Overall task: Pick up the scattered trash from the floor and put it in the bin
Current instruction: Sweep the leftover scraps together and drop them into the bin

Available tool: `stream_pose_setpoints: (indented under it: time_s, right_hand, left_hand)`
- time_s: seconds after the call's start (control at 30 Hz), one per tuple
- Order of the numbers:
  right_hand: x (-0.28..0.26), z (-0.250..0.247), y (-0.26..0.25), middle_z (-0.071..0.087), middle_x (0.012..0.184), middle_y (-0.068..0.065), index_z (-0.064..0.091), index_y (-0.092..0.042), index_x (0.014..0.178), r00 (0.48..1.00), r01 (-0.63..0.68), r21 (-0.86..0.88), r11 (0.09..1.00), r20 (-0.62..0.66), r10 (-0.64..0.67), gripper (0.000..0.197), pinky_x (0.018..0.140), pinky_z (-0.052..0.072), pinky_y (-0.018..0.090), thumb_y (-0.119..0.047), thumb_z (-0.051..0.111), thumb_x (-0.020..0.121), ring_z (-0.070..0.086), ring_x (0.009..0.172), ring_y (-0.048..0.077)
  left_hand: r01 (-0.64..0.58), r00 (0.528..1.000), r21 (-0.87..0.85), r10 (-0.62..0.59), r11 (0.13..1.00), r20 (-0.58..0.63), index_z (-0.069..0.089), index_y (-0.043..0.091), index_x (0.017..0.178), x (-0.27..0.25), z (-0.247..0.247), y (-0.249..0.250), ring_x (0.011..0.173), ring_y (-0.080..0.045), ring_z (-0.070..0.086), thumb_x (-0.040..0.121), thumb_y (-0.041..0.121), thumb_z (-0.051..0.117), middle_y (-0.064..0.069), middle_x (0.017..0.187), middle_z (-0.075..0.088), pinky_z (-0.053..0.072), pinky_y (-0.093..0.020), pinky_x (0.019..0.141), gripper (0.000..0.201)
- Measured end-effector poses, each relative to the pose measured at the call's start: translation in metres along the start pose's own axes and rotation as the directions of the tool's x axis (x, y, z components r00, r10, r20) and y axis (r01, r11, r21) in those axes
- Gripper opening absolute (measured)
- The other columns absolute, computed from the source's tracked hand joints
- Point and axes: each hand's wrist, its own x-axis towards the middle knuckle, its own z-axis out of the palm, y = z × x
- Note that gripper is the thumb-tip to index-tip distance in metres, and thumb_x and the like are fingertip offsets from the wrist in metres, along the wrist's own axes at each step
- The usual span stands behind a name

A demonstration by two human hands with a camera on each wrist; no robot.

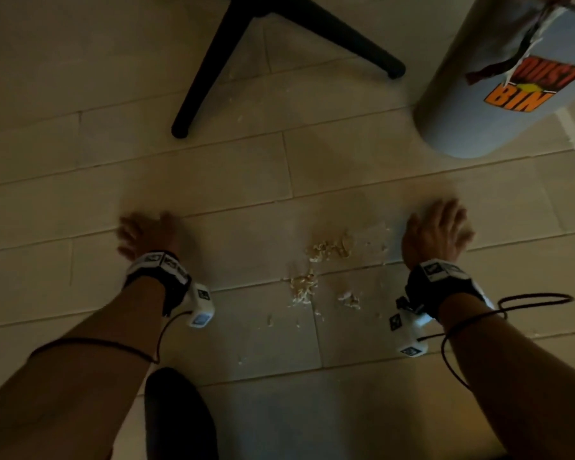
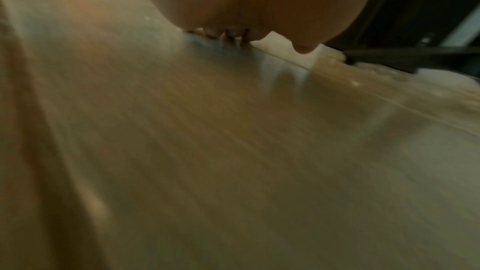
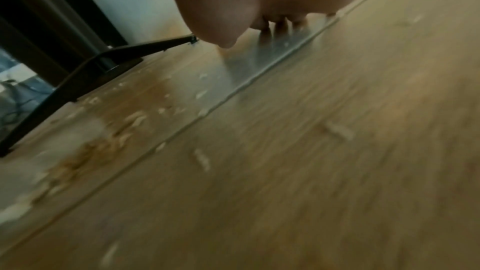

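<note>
Pale crumbly scraps of trash (image 1: 326, 260) lie scattered on the light plank floor (image 1: 239, 180) between my two hands; the right wrist view shows the same scraps (image 3: 85, 151) to its left. My left hand (image 1: 146, 232) hovers low over bare floor left of the scraps, fingers spread and holding nothing. My right hand (image 1: 440, 232) is just right of the scraps, fingers extended down to the floor, empty. Both wrist views are blurred; my fingertips (image 2: 228, 35) (image 3: 280, 26) touch or nearly touch the floor. A grey bin (image 1: 498, 91) labelled DUST BIN stands at the upper right.
Black chair legs (image 1: 213, 64) splay across the floor beyond the scraps, also seen as a black leg (image 3: 85, 71) in the right wrist view. A dark rounded shape (image 1: 176, 416), perhaps a shoe, sits near the bottom edge. A few crumbs (image 1: 239, 117) lie near the chair leg.
</note>
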Motion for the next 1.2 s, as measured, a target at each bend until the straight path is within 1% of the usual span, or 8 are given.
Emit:
stream_pose_setpoints:
  time_s: [0.07, 0.13, 0.23, 0.33, 0.4, 0.53, 0.83, 1.2]
  right_hand:
    - [-0.010, 0.013, -0.013, -0.001, 0.163, 0.011, 0.009, -0.008, 0.154, 0.991, 0.130, -0.043, 0.991, 0.019, -0.129, 0.062, 0.118, -0.006, 0.056, -0.037, 0.026, 0.103, -0.005, 0.150, 0.028]
    - [-0.024, 0.025, -0.031, 0.001, 0.163, 0.011, 0.010, -0.008, 0.154, 0.958, 0.284, -0.082, 0.955, 0.059, -0.279, 0.061, 0.117, -0.008, 0.054, -0.035, 0.028, 0.103, -0.005, 0.150, 0.029]
    - [-0.046, 0.037, -0.054, 0.001, 0.163, 0.007, 0.011, -0.011, 0.154, 0.861, 0.500, -0.137, 0.855, 0.187, -0.473, 0.059, 0.118, -0.009, 0.051, -0.036, 0.024, 0.102, -0.005, 0.150, 0.025]
    - [-0.062, 0.038, -0.061, 0.004, 0.163, 0.001, 0.015, -0.015, 0.154, 0.763, 0.621, -0.071, 0.781, 0.282, -0.581, 0.068, 0.121, -0.009, 0.045, -0.044, 0.005, 0.093, -0.005, 0.150, 0.017]
    - [-0.062, 0.033, -0.056, 0.009, 0.163, 0.000, 0.020, -0.016, 0.153, 0.782, 0.597, -0.012, 0.802, 0.231, -0.579, 0.069, 0.122, -0.007, 0.041, -0.044, 0.004, 0.092, -0.001, 0.150, 0.015]
    - [-0.046, 0.017, -0.052, 0.010, 0.163, 0.002, 0.021, -0.016, 0.153, 0.870, 0.481, 0.028, 0.876, 0.101, -0.482, 0.056, 0.121, -0.002, 0.044, -0.035, 0.021, 0.100, 0.003, 0.151, 0.020]
    - [0.009, -0.008, -0.071, -0.012, 0.163, 0.003, 0.001, -0.015, 0.155, 0.937, 0.299, -0.055, 0.953, 0.208, -0.282, 0.068, 0.120, -0.004, 0.051, -0.049, 0.025, 0.101, -0.012, 0.150, 0.023]
    - [0.018, 0.016, -0.080, -0.012, 0.163, 0.005, -0.003, -0.014, 0.155, 0.953, 0.286, -0.110, 0.952, 0.136, -0.271, 0.066, 0.119, -0.009, 0.053, -0.045, 0.019, 0.101, -0.014, 0.149, 0.023]
  left_hand:
    - [-0.209, 0.978, 0.074, 0.209, 0.975, 0.011, 0.002, 0.005, 0.152, -0.022, 0.021, 0.019, 0.148, -0.032, -0.002, 0.099, 0.049, 0.026, -0.016, 0.161, -0.001, -0.002, -0.050, 0.119, 0.073]
    - [-0.461, 0.887, 0.148, 0.456, 0.875, 0.067, 0.011, 0.002, 0.151, -0.058, 0.046, 0.038, 0.147, -0.037, 0.006, 0.093, 0.053, 0.015, -0.021, 0.159, 0.007, 0.002, -0.052, 0.118, 0.078]
    - [-0.736, 0.675, 0.163, 0.700, 0.657, 0.232, 0.018, 0.005, 0.151, -0.127, 0.076, 0.062, 0.147, -0.036, 0.008, 0.084, 0.054, 0.005, -0.018, 0.159, 0.009, 0.001, -0.053, 0.116, 0.083]
    - [-0.911, 0.412, 0.171, 0.800, 0.375, 0.436, 0.010, 0.014, 0.153, -0.185, 0.087, 0.067, 0.149, -0.032, 0.001, 0.083, 0.046, 0.001, -0.009, 0.161, 0.002, -0.002, -0.052, 0.118, 0.077]
    - [-0.935, 0.337, 0.053, 0.835, 0.350, 0.436, 0.015, 0.016, 0.152, -0.193, 0.085, 0.063, 0.149, -0.027, 0.004, 0.089, 0.044, 0.002, -0.006, 0.161, 0.009, -0.001, -0.046, 0.120, 0.071]
    - [-0.855, 0.473, -0.131, 0.857, 0.502, 0.203, 0.030, 0.012, 0.148, -0.154, 0.068, 0.074, 0.146, -0.031, 0.016, 0.094, 0.041, 0.029, -0.011, 0.156, 0.026, 0.012, -0.039, 0.118, 0.061]
    - [-0.535, 0.832, 0.110, 0.500, 0.838, 0.238, -0.001, 0.011, 0.153, -0.017, 0.030, 0.172, 0.148, -0.029, -0.005, 0.098, 0.045, 0.040, -0.008, 0.161, -0.007, 0.006, -0.044, 0.120, 0.076]
    - [-0.480, 0.876, 0.213, 0.455, 0.851, 0.157, -0.005, 0.013, 0.153, 0.030, 0.039, 0.246, 0.149, -0.024, -0.006, 0.091, 0.066, 0.034, -0.006, 0.162, -0.007, -0.002, -0.044, 0.119, 0.090]
